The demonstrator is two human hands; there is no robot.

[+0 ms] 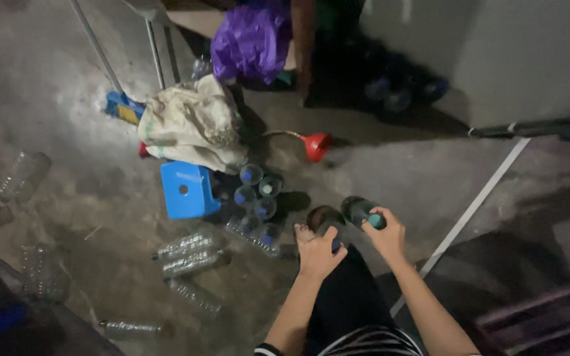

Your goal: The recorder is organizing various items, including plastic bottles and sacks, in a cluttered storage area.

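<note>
Low at six o'clock, the left hand wraps a dark plastic bottle with a blue cap, and the right hand closes around a second dark bottle with a teal cap, fingers curled at its neck. Both bottles sit inside the grips, tilted toward twelve o'clock. A firm hold near each cap would likely keep them steady. Capped upright bottles cluster at ten o'clock, beside a blue plastic stool; a red funnel lies at twelve.
</note>
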